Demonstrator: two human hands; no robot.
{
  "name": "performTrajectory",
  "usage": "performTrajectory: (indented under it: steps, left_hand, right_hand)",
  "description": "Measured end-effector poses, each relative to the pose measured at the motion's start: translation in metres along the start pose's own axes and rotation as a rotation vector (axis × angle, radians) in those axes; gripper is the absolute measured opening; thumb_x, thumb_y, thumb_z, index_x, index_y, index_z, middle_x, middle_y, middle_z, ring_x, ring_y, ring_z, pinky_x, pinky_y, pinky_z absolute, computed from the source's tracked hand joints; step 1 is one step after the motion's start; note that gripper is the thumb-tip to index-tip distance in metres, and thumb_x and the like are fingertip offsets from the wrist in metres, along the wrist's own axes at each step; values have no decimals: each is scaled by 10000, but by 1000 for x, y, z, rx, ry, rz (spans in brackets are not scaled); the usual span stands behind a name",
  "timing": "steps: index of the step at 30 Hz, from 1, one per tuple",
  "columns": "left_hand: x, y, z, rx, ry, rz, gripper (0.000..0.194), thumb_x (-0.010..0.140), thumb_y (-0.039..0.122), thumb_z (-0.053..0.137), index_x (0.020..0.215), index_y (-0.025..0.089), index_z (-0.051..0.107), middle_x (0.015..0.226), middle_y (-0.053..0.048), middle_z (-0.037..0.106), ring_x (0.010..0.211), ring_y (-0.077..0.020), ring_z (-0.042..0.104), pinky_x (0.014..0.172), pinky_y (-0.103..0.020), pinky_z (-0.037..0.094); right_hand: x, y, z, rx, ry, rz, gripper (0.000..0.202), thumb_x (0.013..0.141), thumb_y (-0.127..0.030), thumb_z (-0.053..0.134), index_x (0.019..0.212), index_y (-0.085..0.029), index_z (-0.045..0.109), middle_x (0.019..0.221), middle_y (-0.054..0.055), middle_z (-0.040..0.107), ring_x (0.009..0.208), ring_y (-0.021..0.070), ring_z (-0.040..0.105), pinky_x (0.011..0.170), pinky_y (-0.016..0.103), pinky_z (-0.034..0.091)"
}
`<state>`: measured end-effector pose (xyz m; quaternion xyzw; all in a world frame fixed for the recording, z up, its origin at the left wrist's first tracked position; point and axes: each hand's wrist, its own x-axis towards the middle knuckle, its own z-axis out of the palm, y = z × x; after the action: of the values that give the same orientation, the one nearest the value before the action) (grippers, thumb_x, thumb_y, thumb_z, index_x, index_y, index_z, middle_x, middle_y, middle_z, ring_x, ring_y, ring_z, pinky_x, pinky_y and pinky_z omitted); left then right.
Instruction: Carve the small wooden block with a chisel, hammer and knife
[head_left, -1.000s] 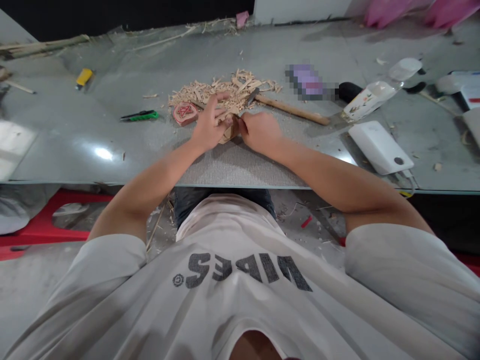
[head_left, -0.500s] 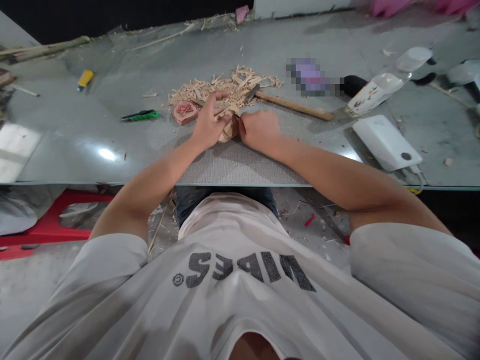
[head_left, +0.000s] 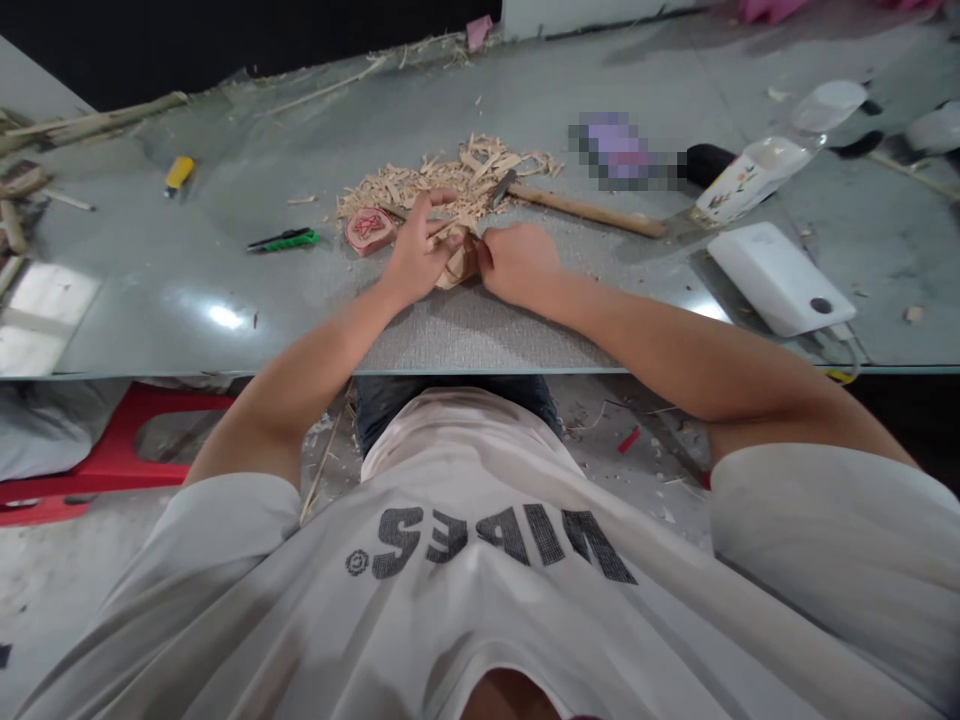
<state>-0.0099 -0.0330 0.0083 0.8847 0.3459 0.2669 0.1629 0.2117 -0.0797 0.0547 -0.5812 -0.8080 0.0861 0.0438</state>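
Observation:
A pale carved wood piece lies on the table between my hands. My left hand holds its left side, thumb on the wood and index finger raised toward the shavings. My right hand is closed against the right side of the piece, around a small dark tool that is mostly hidden. Just left of my left hand sits a round wooden block with a red star on top. Behind my hands is a heap of wood shavings, and a hammer lies with its head at the heap's right edge.
A green cutter and a yellow object lie to the left. On the right are a clear bottle, a white power bank with a cable, and a blurred purple item. The table's front edge runs near my body.
The view has shifted slightly. My hands stay around the wood piece, with the right hand's tool a little less visible against it.

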Motion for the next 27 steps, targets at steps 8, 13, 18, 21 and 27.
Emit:
performTrajectory:
  steps: [8,13,18,21,27]
  left_hand:
    - [-1,-15,8,-118,110,-67,837,1318,935,554,1962,405,487,1802,-215,744,1775,-455,711,1435,-796,635]
    - [0,-18,8,-111,98,-77,806,1313,862,632,1975,420,497,1832,-218,733,1752,-475,726,1408,-805,657]
    - [-5,-46,15,-175,174,-28,807,1349,908,453,1987,414,440,1741,-218,760,1681,-439,780,1370,-746,694]
    - [-6,-59,18,-196,196,60,852,1335,969,416,1972,404,436,1767,-225,716,1680,-464,771,1338,-743,705]
    - [1,-49,16,-290,264,74,895,1275,1054,532,1852,372,592,1567,-220,817,1548,-474,851,1264,-692,747]
  right_hand:
    - [-11,3,-6,53,38,14,579,1357,-371,338,1561,-218,858,1519,211,923,1375,431,838,1115,541,600]
    - [-8,6,-6,88,51,-1,578,1360,-378,326,1507,-230,865,1475,224,921,1358,446,836,1093,571,596]
    - [1,15,6,140,85,-25,483,1371,-375,394,1395,-270,865,1374,197,935,1298,441,846,1089,567,607]
    - [12,26,20,261,123,-84,426,1363,-407,469,1209,-288,848,1194,172,927,1148,420,846,1019,554,627]
    - [21,37,36,346,171,-186,454,1318,-434,463,1078,-276,816,1062,152,891,1039,399,814,945,561,633]
